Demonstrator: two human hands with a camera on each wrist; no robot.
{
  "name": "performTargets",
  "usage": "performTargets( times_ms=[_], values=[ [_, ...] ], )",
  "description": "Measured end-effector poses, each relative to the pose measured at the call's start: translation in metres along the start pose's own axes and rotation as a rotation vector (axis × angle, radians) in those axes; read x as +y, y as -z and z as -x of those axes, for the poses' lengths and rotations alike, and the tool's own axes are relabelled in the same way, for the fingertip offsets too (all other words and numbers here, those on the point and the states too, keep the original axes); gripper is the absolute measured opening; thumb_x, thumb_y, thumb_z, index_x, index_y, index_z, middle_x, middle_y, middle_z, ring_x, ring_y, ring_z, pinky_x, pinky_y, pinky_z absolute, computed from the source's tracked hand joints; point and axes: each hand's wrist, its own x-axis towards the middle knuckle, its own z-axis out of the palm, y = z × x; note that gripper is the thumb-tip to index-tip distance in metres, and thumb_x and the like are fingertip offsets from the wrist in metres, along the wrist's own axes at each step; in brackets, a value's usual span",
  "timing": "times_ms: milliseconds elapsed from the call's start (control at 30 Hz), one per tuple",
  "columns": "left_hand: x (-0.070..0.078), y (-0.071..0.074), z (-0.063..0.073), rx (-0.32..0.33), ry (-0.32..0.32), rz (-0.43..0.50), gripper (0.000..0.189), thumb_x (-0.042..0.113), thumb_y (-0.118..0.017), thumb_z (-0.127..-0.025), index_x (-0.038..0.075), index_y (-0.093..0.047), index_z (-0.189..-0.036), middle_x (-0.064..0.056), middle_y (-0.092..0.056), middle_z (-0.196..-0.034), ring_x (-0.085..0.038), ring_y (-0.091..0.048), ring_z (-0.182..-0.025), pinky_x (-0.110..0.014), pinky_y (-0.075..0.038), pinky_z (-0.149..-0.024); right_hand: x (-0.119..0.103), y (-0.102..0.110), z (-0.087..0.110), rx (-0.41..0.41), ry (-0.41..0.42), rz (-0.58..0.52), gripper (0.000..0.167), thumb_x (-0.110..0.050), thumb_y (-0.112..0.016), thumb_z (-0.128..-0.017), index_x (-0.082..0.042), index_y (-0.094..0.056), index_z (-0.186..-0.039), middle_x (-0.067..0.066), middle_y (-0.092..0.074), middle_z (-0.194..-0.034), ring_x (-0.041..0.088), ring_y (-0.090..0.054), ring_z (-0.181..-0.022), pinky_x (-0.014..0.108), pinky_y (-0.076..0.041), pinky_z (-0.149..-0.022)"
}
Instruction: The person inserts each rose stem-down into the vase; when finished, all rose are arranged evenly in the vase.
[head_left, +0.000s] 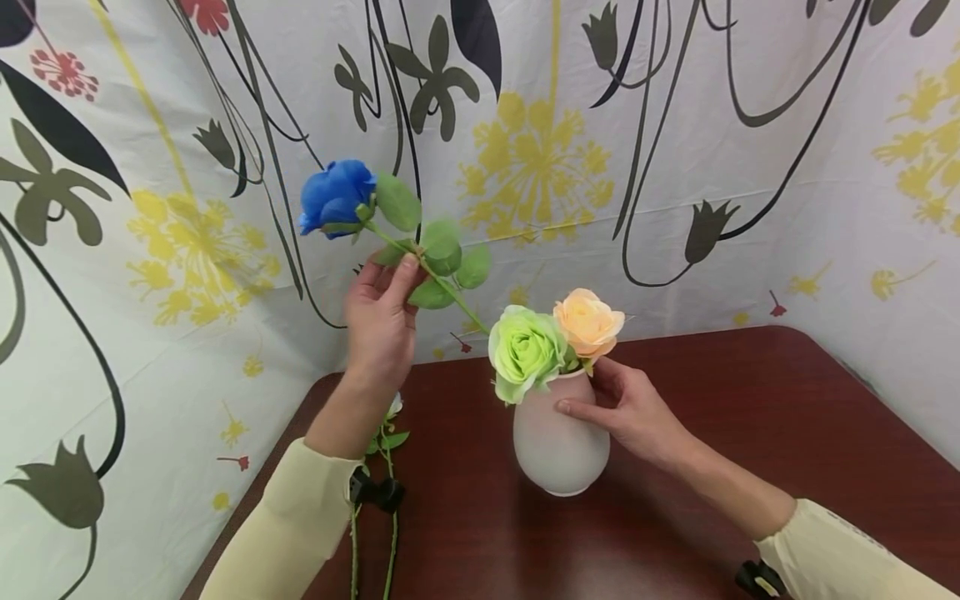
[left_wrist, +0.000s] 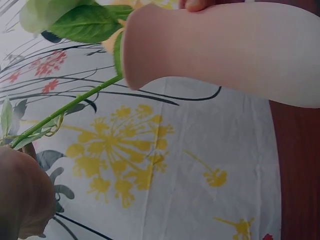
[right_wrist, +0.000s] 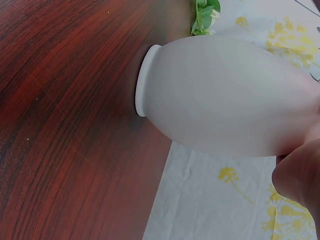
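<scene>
By vase — blue rose, diagonal, pointing up-left

It's a screened-off tabletop corner, folks, with pale, creased cloth climbing behind the dark reddish table and sweeping round both sides! Big yellow blooms and drooping grey-green tulips splash across that print, wood grain streaks the tabletop, all homely dressing, though whether a house or a studio surrounds it, the views can't settle.
</scene>
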Motion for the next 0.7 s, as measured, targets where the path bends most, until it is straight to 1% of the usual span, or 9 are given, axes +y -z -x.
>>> performTargets(
  times_ms=[100,233,367,500,633,700],
  values=[
    [-0.009,-0.001,0.004,-0.016,0.014,-0.046,0.012,0.003,-0.067,-0.104,0.006,-0.071,-0.116,-0.009,-0.074,-0.11,-0.021,-0.074,-0.1,-0.034,-0.061,-0.091,0.0,0.0,0.0,0.0,-0.001,0.005,0.057,-0.013,-0.084,-0.094,-0.005,-0.058,-0.145,0.012,-0.068,-0.132,0.024,-0.072,-0.11,0.032,-0.061,-0.089],
    [-0.02,-0.003,0.009,-0.04,0.03,-0.092,0.012,0.002,-0.068,-0.104,0.007,-0.071,-0.114,-0.007,-0.074,-0.106,-0.02,-0.073,-0.096,-0.032,-0.061,-0.089,0.0,0.0,0.0,0.006,-0.005,0.005,0.057,-0.013,-0.085,-0.093,-0.005,-0.059,-0.144,0.012,-0.068,-0.131,0.024,-0.072,-0.11,0.033,-0.061,-0.089],
    [-0.031,-0.005,0.015,-0.062,0.048,-0.115,0.015,0.0,-0.067,-0.103,0.005,-0.071,-0.117,-0.006,-0.074,-0.106,-0.019,-0.073,-0.094,-0.032,-0.061,-0.087,0.001,0.0,0.0,0.011,-0.002,0.008,0.055,-0.012,-0.084,-0.093,-0.005,-0.06,-0.142,0.012,-0.068,-0.13,0.024,-0.072,-0.109,0.032,-0.061,-0.089],
    [-0.041,-0.005,0.02,-0.065,0.079,-0.148,0.017,0.0,-0.068,-0.103,0.002,-0.07,-0.12,-0.007,-0.074,-0.109,-0.019,-0.073,-0.093,-0.031,-0.062,-0.086,0.001,-0.001,0.0,0.008,-0.005,-0.002,0.055,-0.012,-0.084,-0.093,-0.004,-0.06,-0.142,0.013,-0.068,-0.13,0.024,-0.072,-0.109,0.033,-0.061,-0.089],
    [-0.048,-0.005,0.024,-0.063,0.115,-0.194,0.02,0.003,-0.07,-0.103,0.0,-0.071,-0.123,-0.01,-0.075,-0.112,-0.019,-0.074,-0.091,-0.027,-0.061,-0.078,0.001,-0.001,0.0,0.005,-0.005,-0.007,0.055,-0.011,-0.084,-0.093,-0.004,-0.06,-0.142,0.013,-0.068,-0.13,0.024,-0.072,-0.108,0.033,-0.062,-0.088],
    [-0.051,-0.005,0.026,-0.067,0.128,-0.23,0.02,0.005,-0.071,-0.103,0.001,-0.072,-0.123,-0.01,-0.076,-0.11,-0.018,-0.075,-0.089,-0.023,-0.058,-0.069,0.001,-0.001,-0.001,0.006,-0.001,-0.001,0.055,-0.011,-0.084,-0.093,-0.004,-0.06,-0.143,0.013,-0.068,-0.13,0.024,-0.072,-0.109,0.033,-0.062,-0.089]
  ],
)
